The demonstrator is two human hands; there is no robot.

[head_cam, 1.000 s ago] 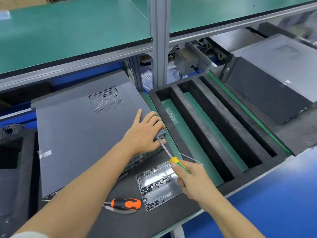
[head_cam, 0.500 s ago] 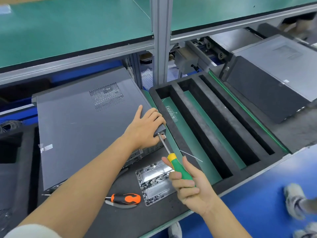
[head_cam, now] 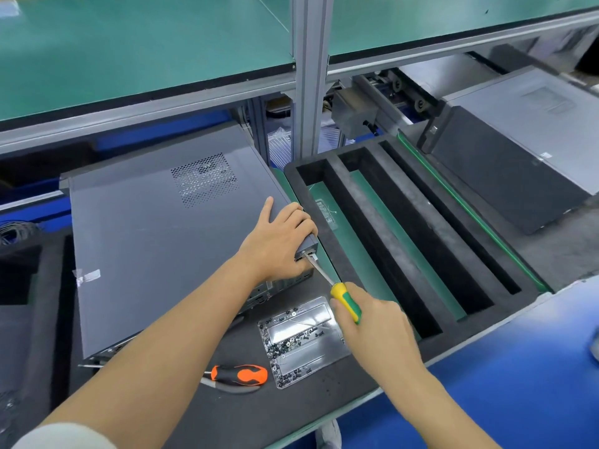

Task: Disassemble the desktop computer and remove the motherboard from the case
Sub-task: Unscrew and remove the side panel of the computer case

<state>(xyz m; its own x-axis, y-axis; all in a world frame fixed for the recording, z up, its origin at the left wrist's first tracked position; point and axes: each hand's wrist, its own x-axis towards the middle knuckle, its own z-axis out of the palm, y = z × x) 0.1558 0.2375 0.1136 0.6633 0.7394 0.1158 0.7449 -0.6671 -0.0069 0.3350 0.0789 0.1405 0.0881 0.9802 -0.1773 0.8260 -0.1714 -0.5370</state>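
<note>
A grey desktop computer case (head_cam: 152, 241) lies flat on the black foam mat, its side panel closed and a vent grille near the far edge. My left hand (head_cam: 278, 238) rests on the case's near right corner, fingers curled over its edge. My right hand (head_cam: 372, 322) grips a screwdriver (head_cam: 343, 298) with a yellow and green handle. Its shaft slants up and left, with the tip at the rear corner of the case just below my left fingers. The motherboard is hidden inside the case.
A clear plastic tray (head_cam: 304, 341) holding several small screws lies in front of the case. An orange and black tool (head_cam: 240, 375) sits left of it. A black foam tray with long slots (head_cam: 405, 241) fills the right. Another grey case (head_cam: 518, 147) stands far right.
My right hand has turned over on the screwdriver handle, from fingers facing up to the back of the hand facing up. The tip stays at the case corner. My left hand has held still.
</note>
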